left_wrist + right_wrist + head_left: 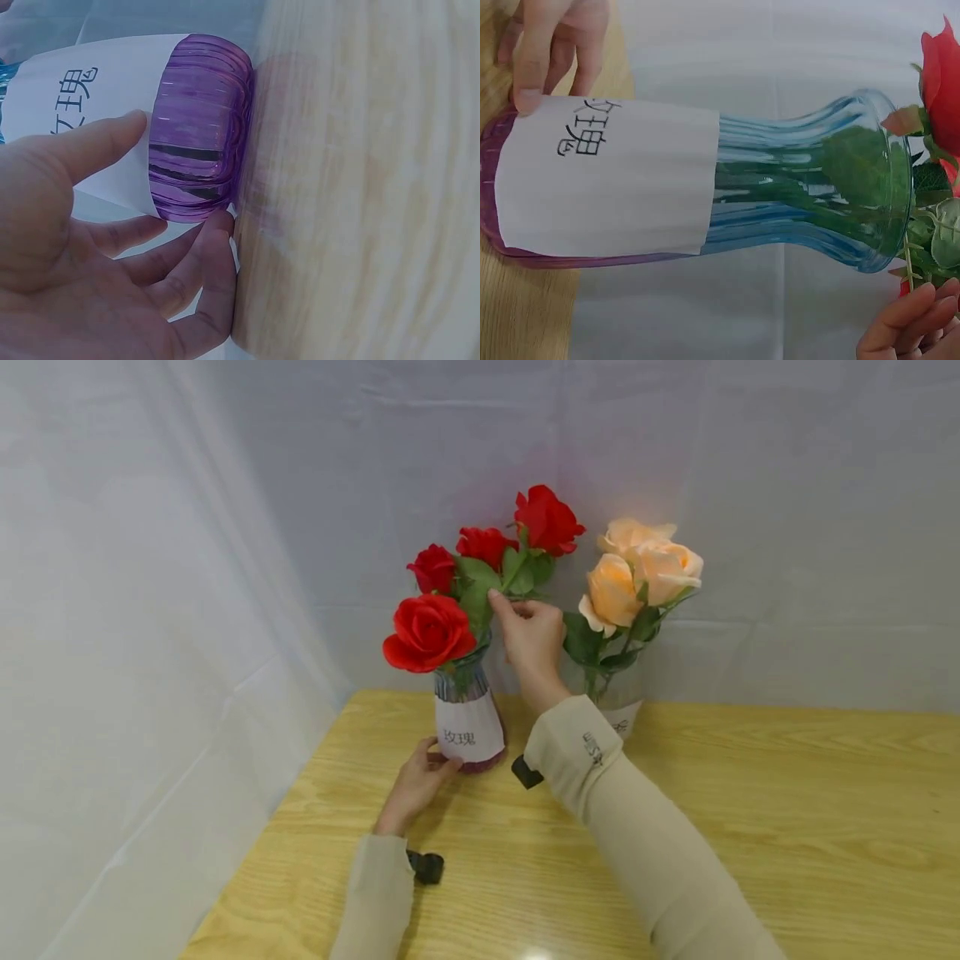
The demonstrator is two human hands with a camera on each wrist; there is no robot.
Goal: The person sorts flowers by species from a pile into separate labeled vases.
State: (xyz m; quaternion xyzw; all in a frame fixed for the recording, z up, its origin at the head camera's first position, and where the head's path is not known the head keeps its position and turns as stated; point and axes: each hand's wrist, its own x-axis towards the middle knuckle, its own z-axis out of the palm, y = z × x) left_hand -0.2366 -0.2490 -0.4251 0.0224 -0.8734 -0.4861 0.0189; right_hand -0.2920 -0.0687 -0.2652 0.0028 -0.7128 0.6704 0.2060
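Observation:
A glass vase (463, 681), blue at the neck and purple at the base, stands upright with a white handwritten label (82, 112) round it. My left hand (415, 783) holds it low down, thumb on the label and bent fingers against the base's side. Several red roses lean out of the mouth, a large one (430, 632) at the front. Just right of the mouth, my right hand (534, 643) pinches the leafy stem of the topmost red rose (550, 520). The stem's lower end is hard to make out; green stems and leaves (851, 180) show through the glass.
A second, clear vase (618, 685) with peach roses (637, 572) stands close to the right, partly behind my right forearm. Both vases are near the back edge of the wooden table (787, 827). A pale cloth (810, 527) hangs behind and at the left.

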